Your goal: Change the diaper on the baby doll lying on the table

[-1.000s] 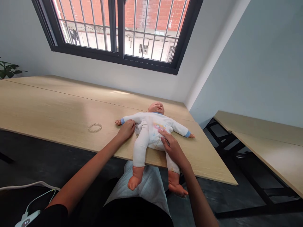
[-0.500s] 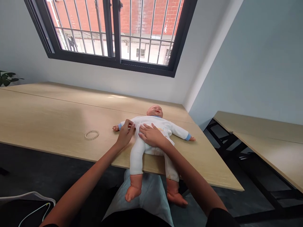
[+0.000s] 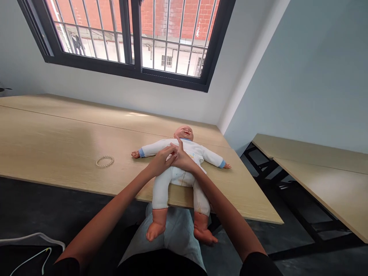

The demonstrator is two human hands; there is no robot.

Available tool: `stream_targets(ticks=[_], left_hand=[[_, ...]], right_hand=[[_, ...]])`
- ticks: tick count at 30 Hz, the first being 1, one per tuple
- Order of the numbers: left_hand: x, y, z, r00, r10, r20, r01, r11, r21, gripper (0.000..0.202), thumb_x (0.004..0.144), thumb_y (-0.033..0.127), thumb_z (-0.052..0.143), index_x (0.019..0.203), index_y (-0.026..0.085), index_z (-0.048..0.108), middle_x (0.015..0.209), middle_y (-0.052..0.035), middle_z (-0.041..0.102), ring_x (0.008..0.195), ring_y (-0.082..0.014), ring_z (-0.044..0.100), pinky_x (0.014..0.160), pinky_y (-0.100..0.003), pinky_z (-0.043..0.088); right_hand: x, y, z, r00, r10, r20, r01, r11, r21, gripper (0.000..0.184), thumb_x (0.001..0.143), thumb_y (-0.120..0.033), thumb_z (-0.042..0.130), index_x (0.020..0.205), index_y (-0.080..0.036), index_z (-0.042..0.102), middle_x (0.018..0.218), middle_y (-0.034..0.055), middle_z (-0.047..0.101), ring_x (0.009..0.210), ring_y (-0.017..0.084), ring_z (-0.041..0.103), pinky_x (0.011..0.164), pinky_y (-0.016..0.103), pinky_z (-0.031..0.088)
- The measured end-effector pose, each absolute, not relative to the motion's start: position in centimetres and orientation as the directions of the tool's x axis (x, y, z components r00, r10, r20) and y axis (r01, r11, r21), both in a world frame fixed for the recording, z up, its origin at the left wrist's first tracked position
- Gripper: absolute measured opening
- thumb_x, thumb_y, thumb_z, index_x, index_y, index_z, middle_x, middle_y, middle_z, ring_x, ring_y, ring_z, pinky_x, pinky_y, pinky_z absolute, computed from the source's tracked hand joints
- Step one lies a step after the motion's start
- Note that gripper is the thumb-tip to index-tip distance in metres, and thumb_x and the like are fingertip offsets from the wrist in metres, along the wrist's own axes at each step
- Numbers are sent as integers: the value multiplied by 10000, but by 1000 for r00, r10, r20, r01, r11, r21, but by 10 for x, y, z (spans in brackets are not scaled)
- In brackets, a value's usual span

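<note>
A baby doll (image 3: 166, 189) in a white outfit with blue cuffs lies on its back on the wooden table (image 3: 126, 172). Its head points away from me and its bare feet hang past the near edge. Over its belly my left hand (image 3: 163, 160) and my right hand (image 3: 183, 158) meet, fingertips touching or overlapping. The left fingers are bent and closed together. One finger of the right hand sticks up towards the doll's head, while the others bend in against the left hand. Whatever is between the fingers is hidden.
A beaded bracelet (image 3: 105, 161) lies on the table to the left of the doll. Behind the table is a barred window (image 3: 129, 69). A second table (image 3: 316, 165) stands to the right across a gap. White cables (image 3: 37, 235) show at lower left.
My left hand has moved right, from the doll's side to my right hand. The right hand, flat on the belly before, has lifted one finger and bent the others. The view has shifted slightly.
</note>
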State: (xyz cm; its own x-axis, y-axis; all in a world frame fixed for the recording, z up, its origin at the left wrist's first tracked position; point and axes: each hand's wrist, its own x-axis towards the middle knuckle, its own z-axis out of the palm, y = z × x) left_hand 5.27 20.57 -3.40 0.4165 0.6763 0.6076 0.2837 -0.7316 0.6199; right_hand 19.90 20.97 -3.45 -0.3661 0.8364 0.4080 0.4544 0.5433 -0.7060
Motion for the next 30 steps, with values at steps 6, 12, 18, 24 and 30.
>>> stream_targets(ticks=[6,12,18,24,30], left_hand=[[61,212,-23,483,706,518,275,-684,676,162,860,196,510,723,166,590,743,-15,661,739,-167,622,753,-287,513],[66,207,-30,408,766,496,356,-634,687,151,854,195,579,736,148,661,769,-42,719,750,-184,647,730,-283,503],[66,183,-38,465,753,465,498,-657,567,217,922,334,594,935,166,730,960,-85,766,873,-245,710,835,-345,530],[61,164,-44,611,651,450,530,-759,377,528,980,326,479,1456,110,404,1484,-184,488,1379,-273,480,1126,-437,409],[56,168,-42,688,613,390,514,-790,334,513,1007,292,396,1491,133,337,1533,-171,426,1453,-267,371,1179,-467,329]], right_hand=[[206,201,-32,-371,836,406,221,504,-835,1171,710,-110,757,1563,-168,-43,1552,255,292,1216,203,601,1027,337,489],[233,164,-33,-276,758,591,625,609,-488,1017,771,-363,814,1560,-183,199,1574,160,310,1481,294,255,1231,576,43],[264,130,-62,-188,848,495,736,455,-501,758,922,-564,588,1513,-149,358,1536,173,380,1453,310,320,1219,576,164],[260,126,-58,-328,861,390,807,470,-359,623,975,-491,522,1510,-198,395,1570,118,333,1496,301,210,1193,641,122],[249,124,-53,-360,846,394,846,474,-244,760,936,-423,604,1561,-154,265,1568,144,326,1492,295,226,1201,617,124]])
